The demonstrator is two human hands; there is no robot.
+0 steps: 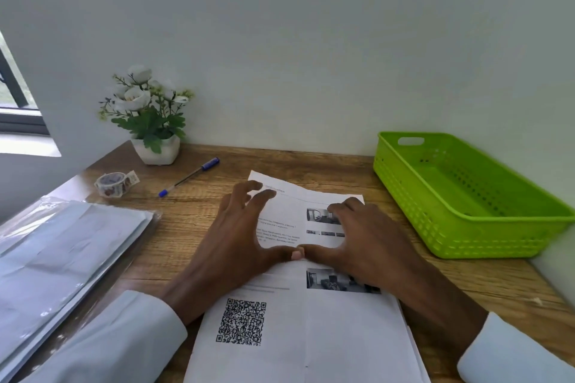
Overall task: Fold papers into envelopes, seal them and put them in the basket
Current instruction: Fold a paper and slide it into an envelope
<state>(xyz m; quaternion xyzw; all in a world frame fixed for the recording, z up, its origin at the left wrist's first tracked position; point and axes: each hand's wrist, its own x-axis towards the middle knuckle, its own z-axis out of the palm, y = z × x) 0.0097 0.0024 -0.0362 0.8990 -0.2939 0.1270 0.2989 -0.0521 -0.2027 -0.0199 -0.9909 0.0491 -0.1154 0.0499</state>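
My left hand (239, 239) and right hand (357, 242) lie spread on the sheet (289, 320), thumbs touching tip to tip at its middle, fingers arched forward with their tips pressing the far half down. Nothing is pinched; both hands only press. I judge this to be an early crease across the sheet (whether the far half is already folded over I cannot tell). More sheets seem to lie under this one, their edges showing at its right side.

The basket (466, 196) stands to my right, near the sheet but apart from it, and I see no envelope in it, so by my reckoning nothing is finished yet. The tape (113, 184) sits untouched at the far left, well apart from my hands, with the pen (189, 176) between it and the sheet. A plastic sleeve (62, 258) of papers lies to my left.

So the folding is barely begun; sealing and dropping into the basket all remain.
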